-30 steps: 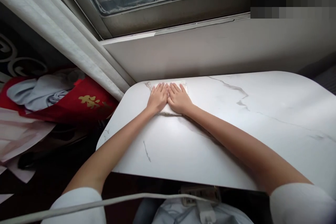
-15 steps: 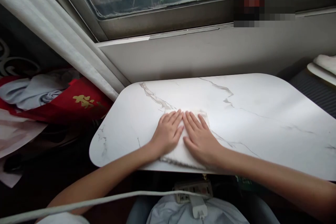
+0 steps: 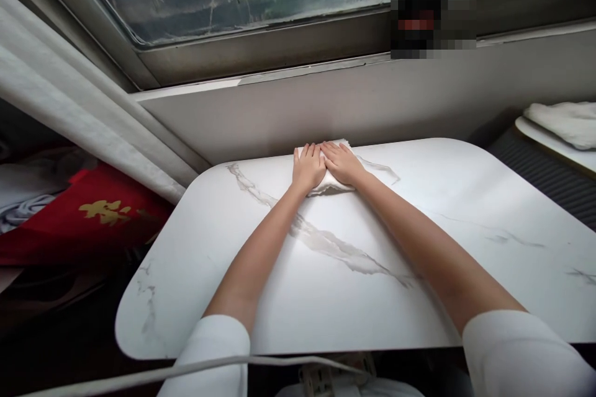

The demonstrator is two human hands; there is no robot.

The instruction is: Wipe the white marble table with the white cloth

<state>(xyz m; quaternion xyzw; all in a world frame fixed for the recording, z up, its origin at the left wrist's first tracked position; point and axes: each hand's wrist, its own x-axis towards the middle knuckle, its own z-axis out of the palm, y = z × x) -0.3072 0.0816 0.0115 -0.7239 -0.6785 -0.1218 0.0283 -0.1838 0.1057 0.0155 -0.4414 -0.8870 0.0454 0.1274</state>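
Observation:
A white cloth (image 3: 331, 184) lies flat at the far edge of the white marble-patterned table (image 3: 205, 248). Pressed on its left part is my left hand (image 3: 309, 167), palm down with the fingers stretched out. My right hand (image 3: 343, 162) rests flat on the cloth's right part, its fingers spread forward. The two hands are side by side, nearly touching, and both arms reach across the table. The cloth shows between and beyond the hands; the rest of it is hidden under them.
Behind the table stand a low wall (image 3: 261, 118) and a window. A curtain (image 3: 84, 87) and red bag (image 3: 60, 223) are at left. A white cable (image 3: 209, 365) crosses the near edge. Another white cloth (image 3: 565, 124) lies at right.
Both hands and the cloth have moved forward from the table's near edge to its far edge. The arms are more stretched, and the view has shifted.

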